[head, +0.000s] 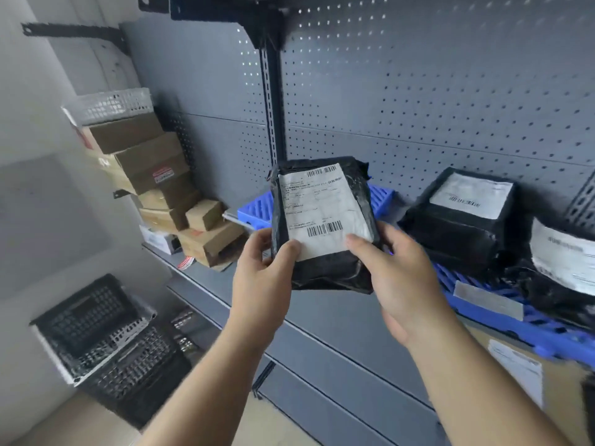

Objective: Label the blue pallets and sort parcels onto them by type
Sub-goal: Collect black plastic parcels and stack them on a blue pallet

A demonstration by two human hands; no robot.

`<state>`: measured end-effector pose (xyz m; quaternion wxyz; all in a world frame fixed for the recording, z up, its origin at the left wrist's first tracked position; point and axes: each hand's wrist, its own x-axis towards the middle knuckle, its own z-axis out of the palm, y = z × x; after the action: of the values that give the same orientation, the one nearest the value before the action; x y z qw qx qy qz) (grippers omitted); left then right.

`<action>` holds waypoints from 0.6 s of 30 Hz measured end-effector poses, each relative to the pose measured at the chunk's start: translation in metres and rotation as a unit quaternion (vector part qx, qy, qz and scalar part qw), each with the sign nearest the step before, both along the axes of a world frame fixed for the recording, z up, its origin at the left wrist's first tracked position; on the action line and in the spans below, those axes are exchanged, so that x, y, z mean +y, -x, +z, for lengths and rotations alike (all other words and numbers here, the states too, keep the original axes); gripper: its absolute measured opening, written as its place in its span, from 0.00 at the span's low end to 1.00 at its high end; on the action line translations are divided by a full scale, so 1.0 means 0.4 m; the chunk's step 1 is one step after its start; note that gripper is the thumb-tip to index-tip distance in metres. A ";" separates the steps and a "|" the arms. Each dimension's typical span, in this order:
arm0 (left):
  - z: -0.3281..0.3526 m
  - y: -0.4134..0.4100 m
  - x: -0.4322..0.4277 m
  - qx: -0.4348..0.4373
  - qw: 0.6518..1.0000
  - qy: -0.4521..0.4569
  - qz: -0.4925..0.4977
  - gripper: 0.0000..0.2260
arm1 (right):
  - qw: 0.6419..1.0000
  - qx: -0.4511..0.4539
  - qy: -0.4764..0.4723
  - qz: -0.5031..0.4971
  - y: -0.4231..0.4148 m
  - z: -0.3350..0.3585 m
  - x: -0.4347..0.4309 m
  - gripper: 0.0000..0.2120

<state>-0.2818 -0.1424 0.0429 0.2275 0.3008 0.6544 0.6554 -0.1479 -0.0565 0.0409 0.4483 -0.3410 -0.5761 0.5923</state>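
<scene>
Parcel: a black bag parcel (322,220) with a white shipping label, held up between both hands, in front of the shelf wall.
Left hand (262,284): closed on the parcel's lower left edge, thumb on the label.
Right hand (402,281): closed on the lower right corner, thumb on the label; its other fingers are hidden behind the bag.
Hard to read: the label print is too small and blurred.
Blue pallet (502,313): just beyond and right of the right hand, partly hidden by the parcel; two black parcels (460,220) sit on it, one cut off at the frame edge.
Cardboard boxes (151,175): stacked well left of the left hand.
Open room: bare shelf edge (206,281) below the left hand.
</scene>
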 end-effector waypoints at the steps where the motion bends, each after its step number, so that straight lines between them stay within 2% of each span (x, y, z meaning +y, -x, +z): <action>1: 0.005 0.001 0.021 0.011 1.000 -0.005 -0.019 0.06 | 1.000 -0.001 -0.013 -0.024 -0.009 0.006 0.003 0.14; 4: 0.020 -0.016 0.079 0.023 0.997 -0.013 -0.076 0.06 | 0.994 -0.009 -0.054 -0.093 -0.049 0.023 0.009 0.09; 8: 0.038 -0.073 0.143 0.029 0.987 -0.032 -0.157 0.06 | 0.978 -0.037 -0.093 -0.184 -0.127 0.050 0.011 0.08; 18: 0.089 -0.298 0.261 0.053 0.951 -0.053 -0.301 0.05 | 0.942 -0.048 -0.088 -0.321 -0.365 0.096 0.043 0.09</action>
<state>-0.1626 -0.0378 0.0787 0.3625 0.5299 0.5089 0.5735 -0.0018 -0.0392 0.0792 0.6144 -0.4952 -0.5069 0.3470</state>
